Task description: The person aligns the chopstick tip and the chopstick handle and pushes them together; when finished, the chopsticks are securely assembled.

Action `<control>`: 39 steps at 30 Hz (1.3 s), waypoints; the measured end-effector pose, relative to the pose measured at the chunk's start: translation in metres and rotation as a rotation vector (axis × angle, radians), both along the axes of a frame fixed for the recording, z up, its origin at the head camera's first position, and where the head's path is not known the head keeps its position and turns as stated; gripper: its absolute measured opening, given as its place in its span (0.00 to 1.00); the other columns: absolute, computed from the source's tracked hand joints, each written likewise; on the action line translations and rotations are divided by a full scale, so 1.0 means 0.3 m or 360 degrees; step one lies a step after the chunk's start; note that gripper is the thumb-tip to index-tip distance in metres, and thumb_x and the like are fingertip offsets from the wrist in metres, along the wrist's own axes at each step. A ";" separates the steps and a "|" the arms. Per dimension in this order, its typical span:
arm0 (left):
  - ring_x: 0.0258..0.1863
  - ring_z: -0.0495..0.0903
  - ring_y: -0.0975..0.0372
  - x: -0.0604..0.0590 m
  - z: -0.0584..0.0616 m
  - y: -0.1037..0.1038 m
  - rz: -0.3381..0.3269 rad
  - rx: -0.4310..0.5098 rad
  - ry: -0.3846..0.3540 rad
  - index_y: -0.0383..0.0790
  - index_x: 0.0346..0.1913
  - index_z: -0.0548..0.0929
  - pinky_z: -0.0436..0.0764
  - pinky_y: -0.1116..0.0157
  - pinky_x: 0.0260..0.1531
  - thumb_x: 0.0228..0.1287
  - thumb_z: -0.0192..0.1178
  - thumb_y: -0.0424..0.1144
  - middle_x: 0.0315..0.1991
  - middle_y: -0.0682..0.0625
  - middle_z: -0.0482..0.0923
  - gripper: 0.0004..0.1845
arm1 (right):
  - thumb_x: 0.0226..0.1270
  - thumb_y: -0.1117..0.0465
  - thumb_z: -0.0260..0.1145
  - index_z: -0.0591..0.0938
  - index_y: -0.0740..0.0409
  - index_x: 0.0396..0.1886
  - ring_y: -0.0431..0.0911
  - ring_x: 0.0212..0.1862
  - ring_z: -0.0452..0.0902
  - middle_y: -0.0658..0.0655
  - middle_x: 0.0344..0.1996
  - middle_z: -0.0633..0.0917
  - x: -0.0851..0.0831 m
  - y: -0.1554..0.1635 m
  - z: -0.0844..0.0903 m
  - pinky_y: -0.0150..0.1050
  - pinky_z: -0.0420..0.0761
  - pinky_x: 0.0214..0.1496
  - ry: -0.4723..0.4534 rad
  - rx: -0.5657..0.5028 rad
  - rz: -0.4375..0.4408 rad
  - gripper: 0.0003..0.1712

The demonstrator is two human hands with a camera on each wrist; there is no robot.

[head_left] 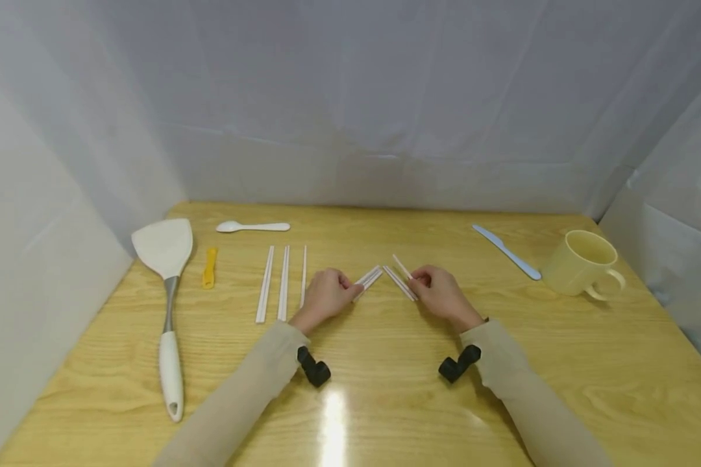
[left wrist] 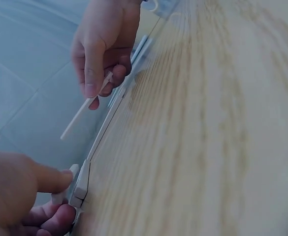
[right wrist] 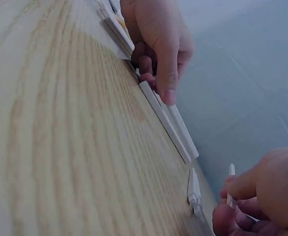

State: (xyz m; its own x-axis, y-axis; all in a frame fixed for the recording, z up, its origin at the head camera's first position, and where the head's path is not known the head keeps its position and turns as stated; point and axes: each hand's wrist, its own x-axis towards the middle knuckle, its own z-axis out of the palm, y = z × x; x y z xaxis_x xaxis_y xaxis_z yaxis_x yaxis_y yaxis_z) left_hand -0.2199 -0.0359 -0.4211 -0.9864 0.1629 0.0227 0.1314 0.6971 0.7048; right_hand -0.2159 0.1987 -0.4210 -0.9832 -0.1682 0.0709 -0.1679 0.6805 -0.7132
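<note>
While I watched from far away, the person's two hands met near the middle of the bench (head_left: 385, 389). The left hand (head_left: 324, 295) had its fingers (left wrist: 50, 179) curled round a pair of white chopsticks (head_left: 369, 279), with the tips poking out toward the middle. The right hand (head_left: 441, 295) pinched one thin white stick (head_left: 401, 266) between thumb and fingers (left wrist: 95, 73), and that stick was lifted a little off the wood. Another pair of sticks (head_left: 400, 283) lay flat just under that hand, touching the bench.

I thought the sticks were held near their ends so each hand could slide or turn them easily. The two bunches made a shape like an upside-down V, with their far tips close together but not touching, as far as I could tell.

The sticks looked long, thin, white and smooth, with squared ends. They seemed light and a bit slippery, so a soft pinch was enough.

Three more white chopsticks (head_left: 283, 283) lay in a neat row to the left, side by side and a little apart. Beyond them sat a small yellow tool (head_left: 209, 267), a white spatula (head_left: 165, 250) with a long handle, and a white spoon (head_left: 252, 226) near the back. On the right side lay a pale blue knife (head_left: 505, 251), and close by it stood a yellow mug (head_left: 581, 264), upright with its handle toward the front.
</note>
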 end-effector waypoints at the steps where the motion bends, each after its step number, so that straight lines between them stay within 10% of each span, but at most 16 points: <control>1: 0.14 0.70 0.65 -0.002 -0.001 0.000 0.0000 0.0002 0.0023 0.38 0.28 0.83 0.66 0.71 0.14 0.61 0.65 0.45 0.19 0.50 0.79 0.13 | 0.70 0.63 0.59 0.80 0.69 0.44 0.44 0.27 0.72 0.59 0.29 0.81 -0.001 0.001 0.003 0.34 0.71 0.29 -0.0007 -0.0016 -0.0006 0.12; 7: 0.20 0.70 0.63 -0.011 -0.012 0.000 -0.0032 0.0110 0.0166 0.40 0.29 0.78 0.67 0.69 0.20 0.64 0.64 0.43 0.22 0.50 0.76 0.11 | 0.68 0.64 0.61 0.80 0.69 0.42 0.44 0.28 0.72 0.58 0.28 0.80 -0.007 0.007 0.020 0.34 0.72 0.30 0.0026 -0.0080 -0.0070 0.10; 20: 0.25 0.75 0.64 0.020 0.013 0.030 -0.0146 0.0390 0.0060 0.36 0.37 0.87 0.73 0.69 0.26 0.62 0.65 0.36 0.30 0.47 0.84 0.06 | 0.68 0.67 0.62 0.77 0.69 0.39 0.52 0.33 0.82 0.64 0.30 0.83 0.004 0.008 0.064 0.31 0.76 0.30 0.0047 -0.0351 -0.0047 0.07; 28: 0.25 0.79 0.64 0.057 0.017 0.063 -0.0187 0.0330 0.0208 0.38 0.32 0.86 0.78 0.70 0.27 0.56 0.69 0.32 0.27 0.49 0.84 0.02 | 0.67 0.70 0.61 0.74 0.72 0.39 0.38 0.28 0.83 0.70 0.34 0.84 -0.004 0.003 0.081 0.38 0.82 0.35 0.0121 -0.0743 0.0005 0.07; 39: 0.28 0.84 0.61 0.072 -0.020 0.105 -0.0359 0.0446 0.0230 0.34 0.32 0.84 0.80 0.73 0.30 0.55 0.68 0.28 0.28 0.45 0.86 0.03 | 0.70 0.62 0.61 0.78 0.70 0.42 0.36 0.27 0.81 0.45 0.28 0.85 0.016 0.010 0.106 0.34 0.77 0.28 0.0330 -0.0822 -0.0012 0.13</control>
State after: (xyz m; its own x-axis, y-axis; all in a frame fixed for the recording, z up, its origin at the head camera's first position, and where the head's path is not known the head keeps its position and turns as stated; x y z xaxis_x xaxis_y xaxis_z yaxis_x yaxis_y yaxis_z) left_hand -0.1984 -0.0045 -0.4269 -0.9098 0.3431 0.2334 0.3714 0.4224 0.8268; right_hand -0.2110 0.2018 -0.3892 -0.9408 -0.0535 0.3348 -0.3371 0.2529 -0.9069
